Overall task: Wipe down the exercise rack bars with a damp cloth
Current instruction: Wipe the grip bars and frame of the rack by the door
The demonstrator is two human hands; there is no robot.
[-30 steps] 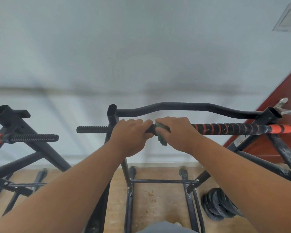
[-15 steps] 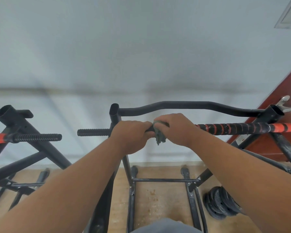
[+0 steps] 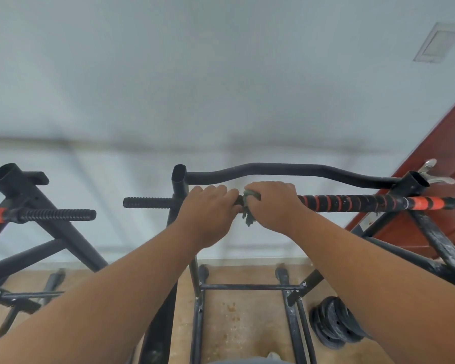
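Both hands unmoved since before: cloth on bar.

Stacked black weight plates on the tan floor near its right edge; red door alongside; pale wall behind.

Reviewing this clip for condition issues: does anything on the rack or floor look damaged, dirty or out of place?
Yes. The right leg of the rack is scuffed with whitish marks, the floor under the rack shows brownish stains, and weight plates lie piled loosely on the floor beside it.
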